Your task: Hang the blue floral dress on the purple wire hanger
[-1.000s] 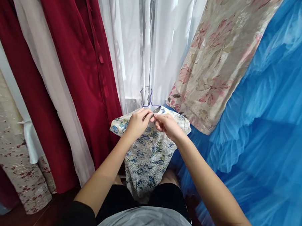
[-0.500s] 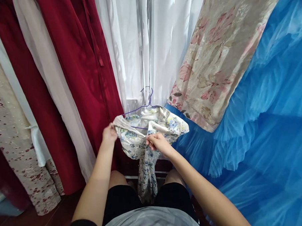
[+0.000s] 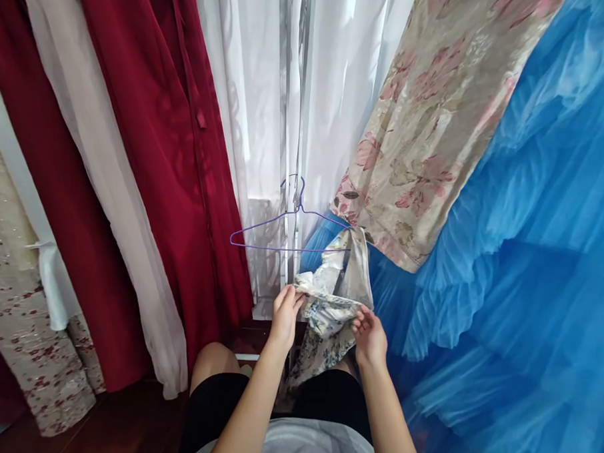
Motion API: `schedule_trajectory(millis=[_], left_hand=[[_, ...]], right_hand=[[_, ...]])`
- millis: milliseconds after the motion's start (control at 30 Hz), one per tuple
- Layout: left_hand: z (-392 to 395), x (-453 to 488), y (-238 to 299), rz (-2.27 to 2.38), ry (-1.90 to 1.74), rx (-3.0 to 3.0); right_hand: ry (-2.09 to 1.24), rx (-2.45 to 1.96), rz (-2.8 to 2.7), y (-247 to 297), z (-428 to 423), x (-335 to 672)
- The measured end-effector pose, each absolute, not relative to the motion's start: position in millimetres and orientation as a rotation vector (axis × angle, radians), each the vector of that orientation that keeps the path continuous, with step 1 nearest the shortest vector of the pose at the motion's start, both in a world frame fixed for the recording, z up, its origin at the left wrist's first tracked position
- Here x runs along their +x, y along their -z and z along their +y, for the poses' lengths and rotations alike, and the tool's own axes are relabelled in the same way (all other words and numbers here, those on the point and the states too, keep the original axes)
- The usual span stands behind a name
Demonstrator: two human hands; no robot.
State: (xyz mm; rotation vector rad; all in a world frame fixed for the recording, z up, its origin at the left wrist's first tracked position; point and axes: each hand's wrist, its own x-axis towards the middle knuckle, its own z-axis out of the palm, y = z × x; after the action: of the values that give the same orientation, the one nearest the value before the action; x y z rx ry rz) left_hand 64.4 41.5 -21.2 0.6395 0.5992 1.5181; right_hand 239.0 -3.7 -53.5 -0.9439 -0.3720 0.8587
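A white garment with a blue and yellow floral print [image 3: 330, 312] hangs by one part from the right end of a purple wire hanger [image 3: 262, 225]. The hanger's left arm is bare. My left hand [image 3: 284, 317] pinches the garment's edge at its left side, below the hanger. On the other side my right hand [image 3: 371, 334] has its fingers closed on the same edge, which is stretched between the two hands. The lower folds of the garment drop towards my lap, partly hidden by my hands and forearms.
White curtain-like cloth [image 3: 347, 104] hangs behind the hanger. Dark red gowns [image 3: 153, 159] and a pale pink cloth [image 3: 104, 162] hang at the left. A beige floral dress [image 3: 428, 141] and blue ruffled tulle [image 3: 535, 296] fill the right, close to my right hand.
The garment has come off the hanger's left end, now hanging only from the right end. My left hand moved right and down with its edge; my right hand moved right and lower.
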Motion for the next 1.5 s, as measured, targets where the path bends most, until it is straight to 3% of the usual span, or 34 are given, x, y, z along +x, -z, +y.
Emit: schedule_trajectory(millis=[167, 333, 600, 733, 900, 1200, 1500], left_hand=[[15, 73, -24, 0.573, -1.469, 1.367], [8, 66, -41, 0.549, -1.331, 1.812], [2, 2, 14, 0.542, -0.379, 1.956], [3, -51, 25, 0.676, -0.287, 2.320], [43, -122, 3, 0.967, -0.335, 2.620], [141, -166, -70, 1.068, -0.636, 2.647], [152, -127, -134, 0.983, -0.922, 2.800]], right_hand=[[-0.797, -1.047, -0.848, 39, -14, 200], [-1.239, -0.941, -1.515, 5, -28, 180], [-1.857, -0.743, -1.739, -27, -40, 216], [-1.933, -0.648, -2.067, -62, -37, 243], [-1.668, -0.836, -2.312, -101, -25, 262], [-0.376, -1.344, -1.912, -97, 111, 256], [-0.184, -1.349, -1.863, -56, 124, 240]])
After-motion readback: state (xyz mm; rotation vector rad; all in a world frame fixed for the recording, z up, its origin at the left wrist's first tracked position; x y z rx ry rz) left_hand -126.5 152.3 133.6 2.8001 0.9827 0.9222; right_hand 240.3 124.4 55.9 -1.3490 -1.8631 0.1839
